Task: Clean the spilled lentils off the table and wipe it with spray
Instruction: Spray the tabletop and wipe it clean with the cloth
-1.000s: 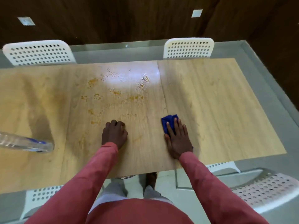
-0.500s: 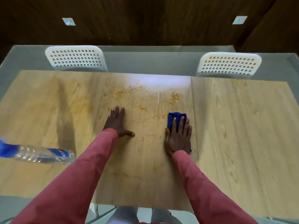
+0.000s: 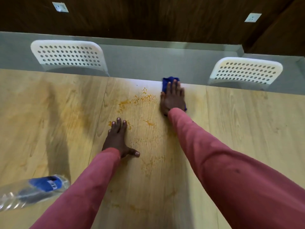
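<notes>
Orange-yellow lentils (image 3: 142, 98) and smears lie scattered on the light wooden table (image 3: 247, 129), mostly toward its far edge. My right hand (image 3: 173, 100) lies flat with straight fingers on a blue cloth (image 3: 166, 82), pressing it down at the far edge, just right of the lentil patch. My left hand (image 3: 118, 138) rests flat on the table nearer to me, fingers straight and thumb spread, its fingertips beside an orange smear.
A clear plastic bottle (image 3: 33, 190) with a blue label lies at the lower left of the table. Two white perforated chairs (image 3: 69, 57) (image 3: 244, 71) stand behind the far edge. A grey floor strip and a dark wooden wall are beyond.
My right hand has slid the blue cloth forward from mid-table to the far edge. My left hand opened from curled to flat. The view moved forward over the table.
</notes>
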